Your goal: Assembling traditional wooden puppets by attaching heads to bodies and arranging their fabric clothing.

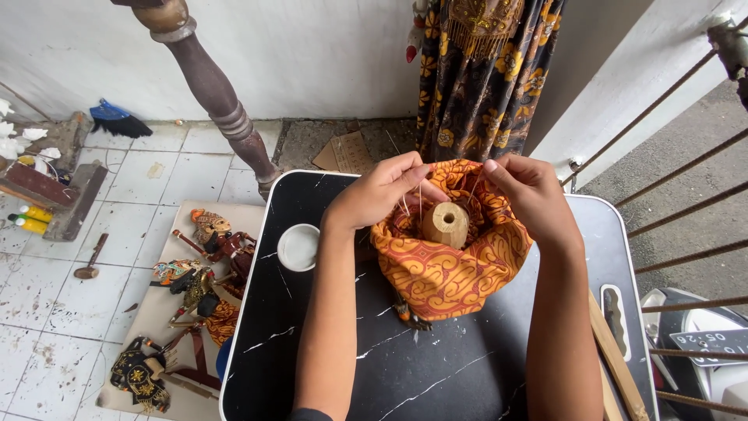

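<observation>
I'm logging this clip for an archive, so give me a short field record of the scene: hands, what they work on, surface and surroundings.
left hand: left hand pinches the upper edge of the orange patterned cloth
right hand: right hand pinches the same edge opposite
inside cloth: wooden peg stands upright
surface: black marbled table
also on table: small white bowl
floor, left: finished rod puppets lying on a mat
background: hanging floral cloth, turned wooden post
</observation>
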